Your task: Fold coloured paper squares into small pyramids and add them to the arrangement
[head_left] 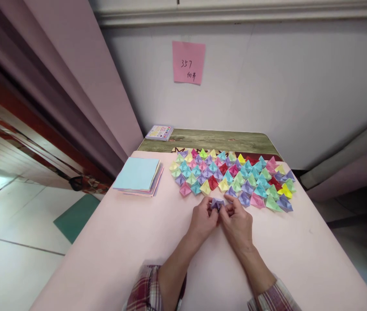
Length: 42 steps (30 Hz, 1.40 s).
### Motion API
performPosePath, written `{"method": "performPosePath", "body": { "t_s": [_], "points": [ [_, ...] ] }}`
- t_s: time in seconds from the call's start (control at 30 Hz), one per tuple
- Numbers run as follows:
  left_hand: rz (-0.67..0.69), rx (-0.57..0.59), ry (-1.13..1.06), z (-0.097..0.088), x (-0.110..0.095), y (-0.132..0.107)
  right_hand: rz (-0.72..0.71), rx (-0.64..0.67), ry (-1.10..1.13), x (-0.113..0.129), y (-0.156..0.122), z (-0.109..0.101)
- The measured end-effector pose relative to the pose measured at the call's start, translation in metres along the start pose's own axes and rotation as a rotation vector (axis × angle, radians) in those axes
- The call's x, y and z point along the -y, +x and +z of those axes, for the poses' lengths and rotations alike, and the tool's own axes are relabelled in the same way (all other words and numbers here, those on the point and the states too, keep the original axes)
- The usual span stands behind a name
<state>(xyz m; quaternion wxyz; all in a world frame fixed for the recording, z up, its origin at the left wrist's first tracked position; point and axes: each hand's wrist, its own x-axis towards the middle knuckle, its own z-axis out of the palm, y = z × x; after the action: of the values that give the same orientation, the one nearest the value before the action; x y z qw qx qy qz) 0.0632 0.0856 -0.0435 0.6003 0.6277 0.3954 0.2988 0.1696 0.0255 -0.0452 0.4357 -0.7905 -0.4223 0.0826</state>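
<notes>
Between my two hands is a small purple folded paper boat (pixel 217 203), just in front of the rows of finished-looking boats. My left hand (pixel 203 219) pinches its left side with thumb and fingers. From the other side my right hand (pixel 238 221) grips it, the thumb pressed close to the left thumb. The fingers cover much of the boat's lower part. Beyond the hands, many folded paper boats (pixel 213 183) in red, pink, yellow, green, blue and purple stand in close rows on the pale pink tabletop (pixel 157 233).
A stack of square coloured paper (pixel 138 173), light blue on top, lies at the table's left. Behind it a printed packet (pixel 159 132) rests on a wood-patterned surface (pixel 216 137). A pink note (pixel 188 62) with handwriting sticks to the wall. Pink curtains (pixel 105 77) hang at left.
</notes>
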Motion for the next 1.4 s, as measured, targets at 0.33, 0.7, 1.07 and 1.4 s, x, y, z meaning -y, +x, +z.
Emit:
{"method": "performPosePath", "body": {
  "t_s": [0.33, 0.7, 1.07, 1.4],
  "points": [
    [-0.161, -0.050, -0.320, -0.009, -0.008, 0.006, -0.193, -0.009, 0.083, 0.005, 0.001, -0.011],
    [-0.156, -0.099, -0.283, -0.014, -0.009, 0.007, -0.652, 0.183, -0.055, -0.001, 0.004, -0.013],
    [-0.112, -0.045, -0.120, -0.009, -0.013, -0.002, -0.378, -0.200, -0.085, 0.000, 0.023, -0.023],
    [0.037, -0.146, -0.096, -0.014, -0.014, 0.000, -0.220, -0.264, -0.036, 0.026, 0.060, -0.047]
  ]
}}
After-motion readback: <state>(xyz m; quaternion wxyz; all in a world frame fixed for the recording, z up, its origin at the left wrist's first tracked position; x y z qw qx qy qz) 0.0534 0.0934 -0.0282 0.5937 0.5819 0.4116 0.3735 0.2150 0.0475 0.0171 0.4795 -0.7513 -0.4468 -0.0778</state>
